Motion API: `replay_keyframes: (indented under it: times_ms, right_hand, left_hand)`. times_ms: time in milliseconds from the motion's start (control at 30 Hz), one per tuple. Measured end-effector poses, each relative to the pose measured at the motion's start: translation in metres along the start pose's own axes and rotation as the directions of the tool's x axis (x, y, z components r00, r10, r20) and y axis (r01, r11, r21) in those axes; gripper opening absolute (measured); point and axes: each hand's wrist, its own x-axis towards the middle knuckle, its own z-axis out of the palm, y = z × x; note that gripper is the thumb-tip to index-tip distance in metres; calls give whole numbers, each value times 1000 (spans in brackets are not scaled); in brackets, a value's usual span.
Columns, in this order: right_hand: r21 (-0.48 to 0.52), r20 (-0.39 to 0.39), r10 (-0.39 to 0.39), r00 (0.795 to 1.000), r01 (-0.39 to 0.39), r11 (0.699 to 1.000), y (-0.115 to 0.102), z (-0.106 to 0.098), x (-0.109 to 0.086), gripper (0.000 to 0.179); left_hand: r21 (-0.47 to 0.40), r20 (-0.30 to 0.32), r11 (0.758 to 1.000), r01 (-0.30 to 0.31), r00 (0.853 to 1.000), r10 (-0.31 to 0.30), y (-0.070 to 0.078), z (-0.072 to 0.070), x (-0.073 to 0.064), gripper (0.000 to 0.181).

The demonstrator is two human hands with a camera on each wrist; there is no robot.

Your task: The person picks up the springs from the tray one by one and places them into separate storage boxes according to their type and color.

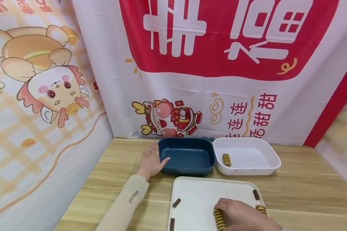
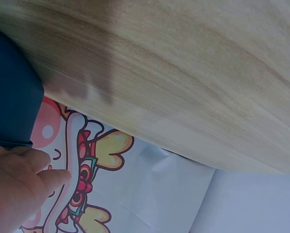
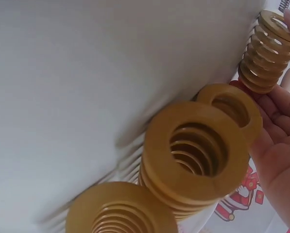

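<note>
On the white tray (image 1: 196,189), my right hand (image 1: 243,215) grips a yellow coil spring (image 1: 219,219) between thumb and fingers; the right wrist view shows the same spring (image 3: 268,53) at upper right. Further yellow springs (image 3: 196,150) lie close to that hand on the tray. My left hand (image 1: 151,160) rests at the left rim of the dark blue bin (image 1: 188,171), its fingers extended and thumb over the edge. Inside the white bin (image 1: 251,171), to the right of the blue one, lies another yellow spring (image 1: 226,159).
Small dark springs lie near the tray's edges, one at the left (image 1: 176,202) and one at the right (image 1: 255,194). A printed cloth (image 1: 104,64) hangs behind the wooden table (image 1: 104,183) and along its left side. Both bins stand side by side at the table's back.
</note>
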Motion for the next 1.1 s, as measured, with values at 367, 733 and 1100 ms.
replay_keyframes:
  times_ms: [367,733,1100]
  right_hand:
    - [0,19,18,1000,-18,1000,-2,2,2,49]
    - [17,16,29,999,-29,999,-3,3,3,48]
    - [38,-13,22,1000,-22,999,-1,2,2,46]
  left_hand:
    - [8,3,1000,9,1000,-9,-3,3,0,88]
    - [-5,-10,1000,0,1000,0,-2,2,-1,88]
    - [9,-1,1000,1,1000,-1,-1,0,1,89]
